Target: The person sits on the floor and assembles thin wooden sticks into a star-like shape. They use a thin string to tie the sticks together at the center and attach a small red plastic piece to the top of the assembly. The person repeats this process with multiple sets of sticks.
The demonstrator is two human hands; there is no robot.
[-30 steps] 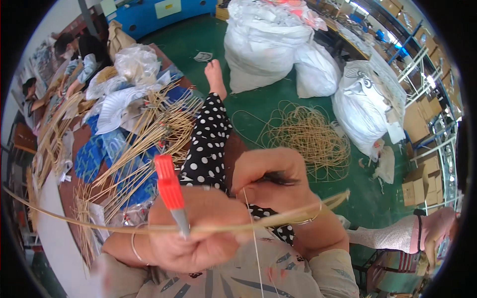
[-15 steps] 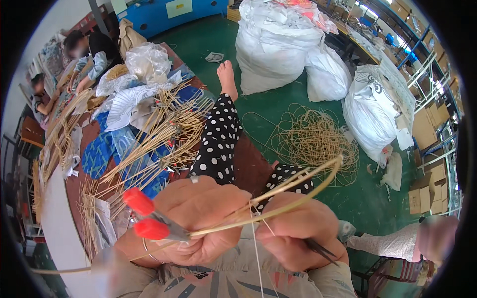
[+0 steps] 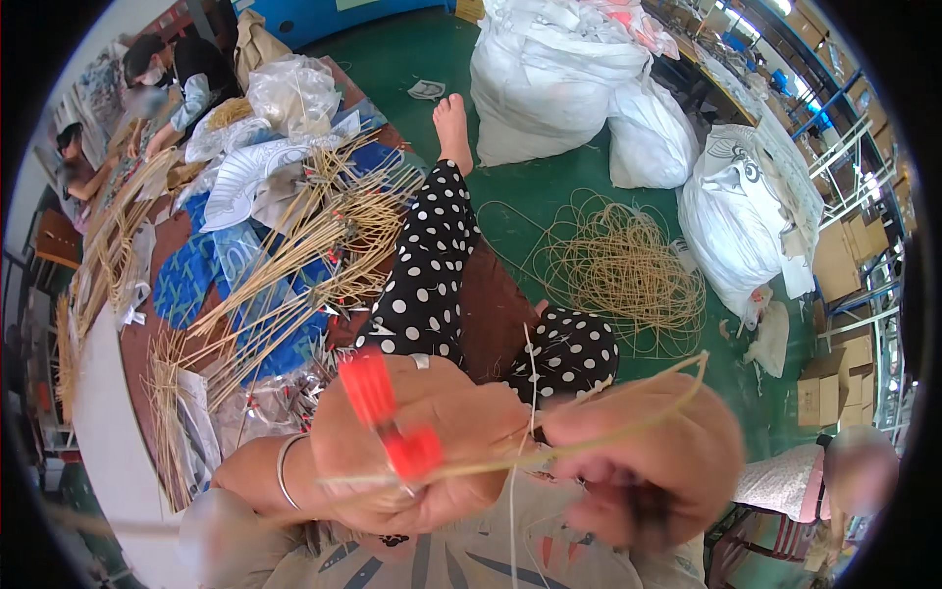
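Observation:
My left hand [image 3: 461,407], with a ring and a bangle, is closed around a thin, pale bent cane strip [image 3: 613,427] in front of my lap. A metal clip with red tips [image 3: 371,388] sticks out at its palm. White thread [image 3: 532,368] crosses the strip beside the left fingertips and hangs below. My right hand [image 3: 687,432], smeared by motion, is closed just to the right, behind the strip's bent end. A dark, slim tool [image 3: 640,506] shows in its fingers, too blurred to name; earlier it looks pointed.
Bundles of cane strips [image 3: 285,265] with clips lie on a table at the left, beside clear plastic bags [image 3: 294,93]. A cane coil [image 3: 628,275] lies on the green floor near white sacks [image 3: 545,83]. Two people sit far left; another is at the right.
My right hand has moved right and nearer, away from the left. The left hand has turned, tipping the red clip more upright. The thread now also rises above the strip.

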